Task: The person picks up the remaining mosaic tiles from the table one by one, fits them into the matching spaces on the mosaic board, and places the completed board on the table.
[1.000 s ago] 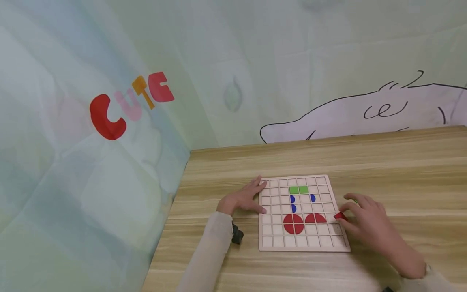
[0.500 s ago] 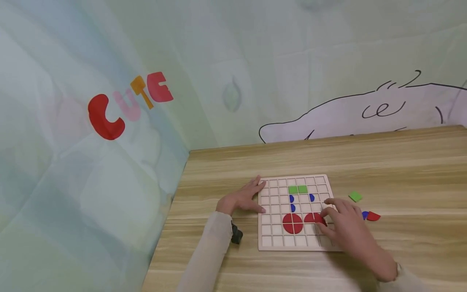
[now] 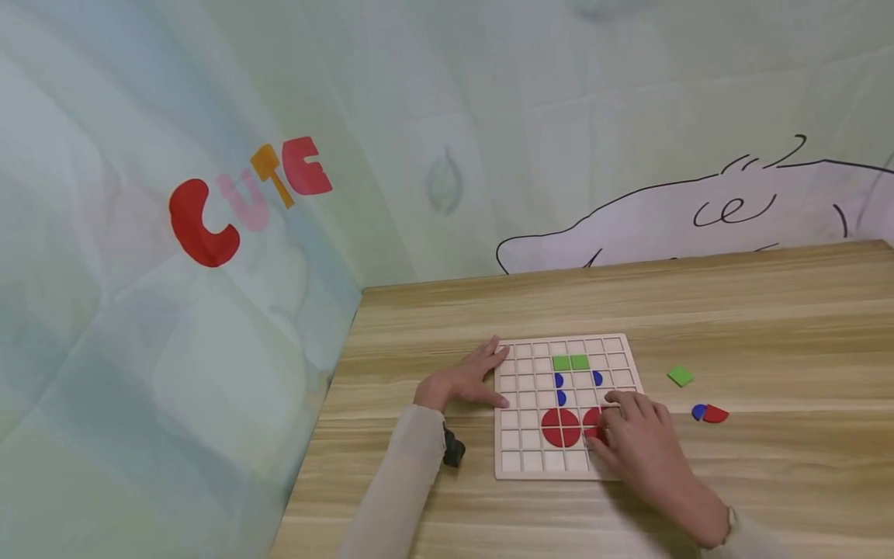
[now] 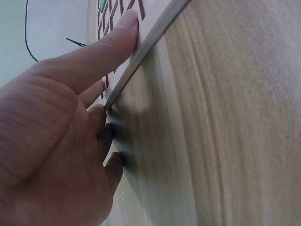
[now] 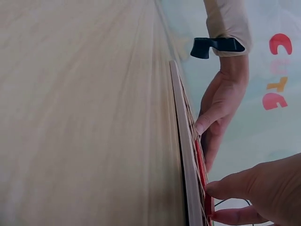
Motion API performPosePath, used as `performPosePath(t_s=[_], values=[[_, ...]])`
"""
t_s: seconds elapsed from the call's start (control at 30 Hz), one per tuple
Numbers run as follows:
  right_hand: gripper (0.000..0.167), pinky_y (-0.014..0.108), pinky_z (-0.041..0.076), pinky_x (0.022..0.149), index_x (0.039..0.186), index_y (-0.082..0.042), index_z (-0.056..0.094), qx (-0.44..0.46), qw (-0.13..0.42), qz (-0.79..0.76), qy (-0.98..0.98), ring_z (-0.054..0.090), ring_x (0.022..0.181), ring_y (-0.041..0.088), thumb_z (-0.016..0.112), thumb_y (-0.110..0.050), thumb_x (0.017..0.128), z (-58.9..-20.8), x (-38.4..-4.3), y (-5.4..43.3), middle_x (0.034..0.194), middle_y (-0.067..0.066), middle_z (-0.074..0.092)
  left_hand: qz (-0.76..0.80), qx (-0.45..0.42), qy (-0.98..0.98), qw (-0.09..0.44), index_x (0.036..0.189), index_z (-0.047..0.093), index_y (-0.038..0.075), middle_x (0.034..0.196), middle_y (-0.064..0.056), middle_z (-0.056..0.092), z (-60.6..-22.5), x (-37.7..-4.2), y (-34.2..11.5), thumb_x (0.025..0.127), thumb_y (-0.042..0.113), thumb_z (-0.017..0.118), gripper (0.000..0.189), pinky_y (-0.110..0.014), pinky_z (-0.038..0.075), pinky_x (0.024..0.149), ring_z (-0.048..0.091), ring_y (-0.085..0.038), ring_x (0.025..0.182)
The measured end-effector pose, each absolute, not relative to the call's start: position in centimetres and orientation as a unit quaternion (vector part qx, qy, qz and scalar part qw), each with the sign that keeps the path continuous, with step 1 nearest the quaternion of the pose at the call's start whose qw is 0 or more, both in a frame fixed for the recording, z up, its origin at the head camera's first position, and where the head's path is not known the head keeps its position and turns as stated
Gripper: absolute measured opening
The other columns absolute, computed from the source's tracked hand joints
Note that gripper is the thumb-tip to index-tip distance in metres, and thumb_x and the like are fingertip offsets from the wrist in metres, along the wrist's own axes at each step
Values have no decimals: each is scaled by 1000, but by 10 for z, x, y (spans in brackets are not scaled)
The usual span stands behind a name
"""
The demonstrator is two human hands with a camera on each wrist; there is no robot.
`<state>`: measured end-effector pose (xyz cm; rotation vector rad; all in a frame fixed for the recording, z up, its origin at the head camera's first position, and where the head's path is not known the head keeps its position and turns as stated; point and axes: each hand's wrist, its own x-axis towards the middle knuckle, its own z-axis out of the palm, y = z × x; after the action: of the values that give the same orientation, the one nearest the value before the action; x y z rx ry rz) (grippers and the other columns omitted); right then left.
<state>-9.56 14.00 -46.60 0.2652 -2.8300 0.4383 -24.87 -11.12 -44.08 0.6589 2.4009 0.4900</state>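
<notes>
A pale wooden grid board lies on the table. Set in its cells are two green squares, several small blue half-circles and several red quarter-circles, some forming a full red circle. My left hand rests on the board's left edge, fingers spread, with the thumb on the rim. Over the lower right cells, my right hand pinches a red quarter-circle piece between thumb and finger, just below another red quarter-circle. The fingers partly cover both pieces.
Right of the board, a loose green square lies on the wooden table. Nearer me, a blue half-circle touches a red quarter-circle. Fabric walls rise behind and to the left.
My right hand has moved left from beyond the board's right edge onto its lower right cells, carrying the red piece. The loose pieces at right came into view. My left hand has stayed put.
</notes>
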Motion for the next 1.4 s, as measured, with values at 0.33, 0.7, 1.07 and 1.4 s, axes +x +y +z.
performPosePath(t_s=[0.33,0.7,1.07,1.4], values=[[30,54,39,90,74,-12,62,79,144,138,-977,51,112,37,81,-34,73,-471,-95,138,114,15,60,186,248,903,296,155,11,25,162,4,-9,-441,-249,-111,84,41,70,93,-42,10,121,-8,-15,149],[33,54,40,91,80,-11,62,82,142,129,-978,50,113,37,82,-37,73,-469,-94,140,116,15,59,181,248,904,297,155,11,26,162,5,-9,-442,-250,-111,84,42,70,94,-41,9,121,-8,-15,149],[34,55,40,90,77,-14,58,83,147,128,-977,50,112,38,83,-37,71,-472,-93,141,114,16,60,185,248,904,296,155,12,24,162,4,-8,-442,-250,-111,84,41,71,94,-42,10,121,-7,-16,149],[30,57,39,91,83,-14,62,73,129,143,-979,49,114,39,81,-36,74,-469,-93,144,118,17,59,180,248,905,297,155,12,25,162,4,-9,-443,-250,-111,84,42,71,94,-42,10,121,-7,-16,149]])
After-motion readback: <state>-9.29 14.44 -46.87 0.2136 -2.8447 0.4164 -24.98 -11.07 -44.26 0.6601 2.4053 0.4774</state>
